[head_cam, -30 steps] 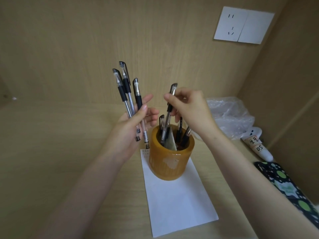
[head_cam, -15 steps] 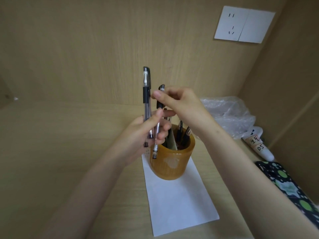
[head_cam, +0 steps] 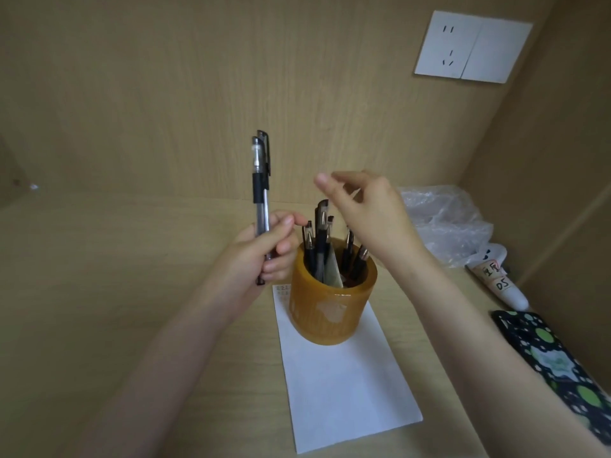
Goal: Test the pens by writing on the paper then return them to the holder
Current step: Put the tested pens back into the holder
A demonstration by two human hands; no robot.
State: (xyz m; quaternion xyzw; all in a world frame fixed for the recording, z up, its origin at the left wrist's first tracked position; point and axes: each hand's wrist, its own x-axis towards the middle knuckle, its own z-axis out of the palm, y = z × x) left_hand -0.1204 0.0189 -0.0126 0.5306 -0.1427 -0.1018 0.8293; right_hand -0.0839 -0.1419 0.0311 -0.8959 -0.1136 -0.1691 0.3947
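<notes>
Wooden desk [head_cam: 99, 309], amber holder [head_cam: 330, 312], black-capped pens [head_cam: 260, 193]

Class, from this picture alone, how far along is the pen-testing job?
Done: scribbles mark the far corner of the paper, and several pens stand in the holder. In hand: the left hand grips at least two pens upright; the right hand hovers empty above the holder. Left: returning those held pens.
</notes>
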